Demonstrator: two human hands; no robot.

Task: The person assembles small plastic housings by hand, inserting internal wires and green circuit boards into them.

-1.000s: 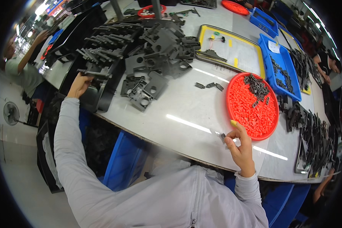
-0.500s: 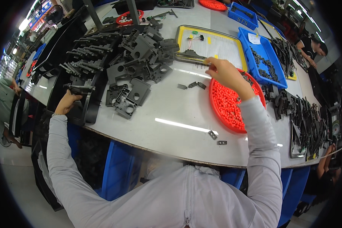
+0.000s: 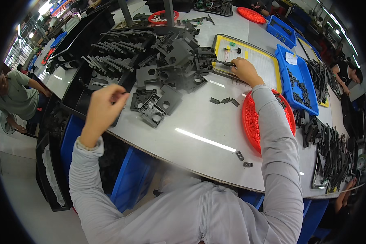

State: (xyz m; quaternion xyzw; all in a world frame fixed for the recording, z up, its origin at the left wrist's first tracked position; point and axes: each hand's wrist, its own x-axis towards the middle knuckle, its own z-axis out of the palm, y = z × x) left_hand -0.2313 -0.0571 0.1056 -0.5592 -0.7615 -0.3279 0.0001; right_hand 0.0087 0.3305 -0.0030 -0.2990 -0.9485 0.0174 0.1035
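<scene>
My left hand (image 3: 103,107) is raised over the near edge of a black bin (image 3: 75,95), thumb and fingers drawn together. A small dark spot shows between the fingertips, too little to name. My right hand (image 3: 246,72) is at the near left edge of a yellow-bordered tray (image 3: 256,61), its fingers closed on the end of a narrow dark plastic part (image 3: 223,63). Beneath my right forearm stands a round red basket (image 3: 251,126) of small red pieces. Between my hands lies a heap of dark grey plastic housings (image 3: 179,55).
Several small dark pieces (image 3: 225,100) lie on the white table, with two more dark blocks (image 3: 248,164) near its front edge. A blue bin (image 3: 297,81) of dark parts stands right of the tray. Rows of long dark parts (image 3: 118,44) fill the black bin. Other people sit at both sides.
My left hand has lifted away from the dark part in the black bin and come toward me. My right hand stays by the tray's edge. The whole view has shifted.
</scene>
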